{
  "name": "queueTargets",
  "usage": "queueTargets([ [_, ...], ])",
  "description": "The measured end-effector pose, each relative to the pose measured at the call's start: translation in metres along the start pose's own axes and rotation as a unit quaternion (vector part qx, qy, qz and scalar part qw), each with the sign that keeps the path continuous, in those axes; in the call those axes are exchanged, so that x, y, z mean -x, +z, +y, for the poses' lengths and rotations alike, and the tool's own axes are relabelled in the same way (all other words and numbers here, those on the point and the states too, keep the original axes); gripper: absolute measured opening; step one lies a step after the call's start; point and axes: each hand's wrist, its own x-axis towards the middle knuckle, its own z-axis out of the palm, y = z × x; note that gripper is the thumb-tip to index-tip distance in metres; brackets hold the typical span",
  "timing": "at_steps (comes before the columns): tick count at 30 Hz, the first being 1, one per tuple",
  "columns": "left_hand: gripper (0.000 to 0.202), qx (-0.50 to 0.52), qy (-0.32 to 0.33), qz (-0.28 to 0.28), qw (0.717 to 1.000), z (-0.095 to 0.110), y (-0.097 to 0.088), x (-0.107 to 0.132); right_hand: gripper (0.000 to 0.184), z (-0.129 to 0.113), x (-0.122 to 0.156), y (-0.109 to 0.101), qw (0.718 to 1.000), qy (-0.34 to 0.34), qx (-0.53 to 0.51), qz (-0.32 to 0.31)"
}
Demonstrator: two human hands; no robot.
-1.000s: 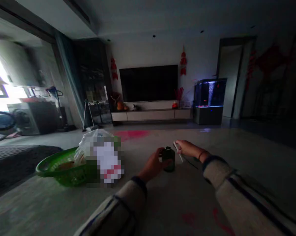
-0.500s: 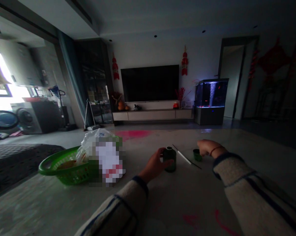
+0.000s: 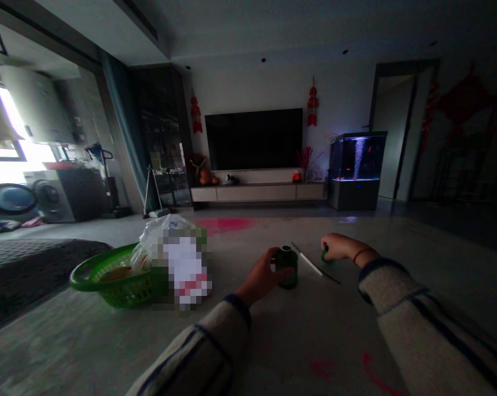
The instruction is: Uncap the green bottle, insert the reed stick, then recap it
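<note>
My left hand grips a dark green cylindrical bottle from its left side, and the bottle stands upright on the pale grey surface. My right hand lies over a small green cap, and its fingers hide most of it. Between the hands, a thin white stick with a dark end lies on the surface, touching neither hand.
A green plastic basket to the left holds a plastic bag and a pixelated packet. Pink stains mark the pale surface. A dark rug lies at far left, and a TV cabinet and lit aquarium stand beyond.
My right hand has let go of the white stick, which now lies on the surface, and moved right, then back left onto the small green cap. My left hand stays on the bottle.
</note>
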Motion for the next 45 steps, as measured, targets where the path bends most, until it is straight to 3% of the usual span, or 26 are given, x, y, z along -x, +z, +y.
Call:
queueTargets([
  [5, 0.055, -0.001, 0.000, 0.002, 1.000, -0.001, 0.003, -0.001, 0.027, -0.020, -0.001, -0.022, 0.973, -0.042, -0.180, 0.139],
  [9, 0.056, 0.001, 0.009, 0.008, 1.000, -0.002, 0.004, -0.001, 0.036, -0.047, 0.008, -0.041, 0.893, -0.124, -0.420, 0.108],
  [11, 0.056, 0.004, 0.009, 0.009, 1.000, -0.002, 0.004, -0.001, 0.042, -0.057, 0.014, -0.046, 0.858, -0.155, -0.485, 0.073],
  [13, 0.056, 0.004, 0.008, 0.009, 1.000, 0.000, 0.004, 0.000, 0.048, -0.063, 0.018, -0.048, 0.844, -0.167, -0.508, 0.050],
  [16, 0.055, 0.006, 0.012, 0.015, 1.000, 0.002, 0.007, 0.001, 0.050, -0.067, 0.021, -0.045, 0.849, -0.168, -0.501, 0.030],
  [21, 0.054, -0.004, 0.020, 0.055, 0.998, 0.002, 0.020, 0.004, 0.041, -0.069, 0.023, -0.038, 0.885, -0.161, -0.436, -0.027],
  [28, 0.058, -0.009, 0.020, 0.082, 0.996, -0.005, 0.029, 0.011, 0.041, -0.066, 0.024, -0.026, 0.906, -0.165, -0.391, 0.004],
  [31, 0.067, -0.002, -0.006, 0.049, 0.999, -0.006, 0.031, 0.011, 0.039, -0.066, 0.020, -0.017, 0.909, -0.158, -0.386, 0.015],
  [35, 0.059, 0.008, -0.047, 0.014, 0.999, -0.010, 0.032, 0.008, 0.037, -0.071, 0.014, -0.001, 0.926, -0.112, -0.355, 0.055],
  [38, 0.055, 0.003, -0.052, 0.010, 0.999, -0.011, 0.031, 0.007, 0.038, -0.077, 0.017, 0.010, 0.916, -0.091, -0.384, 0.071],
  [42, 0.055, 0.005, -0.040, 0.004, 0.999, -0.011, 0.030, 0.006, 0.043, -0.077, 0.042, 0.015, 0.874, -0.104, -0.475, 0.015],
  [45, 0.058, 0.013, -0.037, 0.009, 0.999, -0.011, 0.030, 0.005, 0.039, -0.066, 0.063, 0.014, 0.858, -0.071, -0.505, 0.060],
])
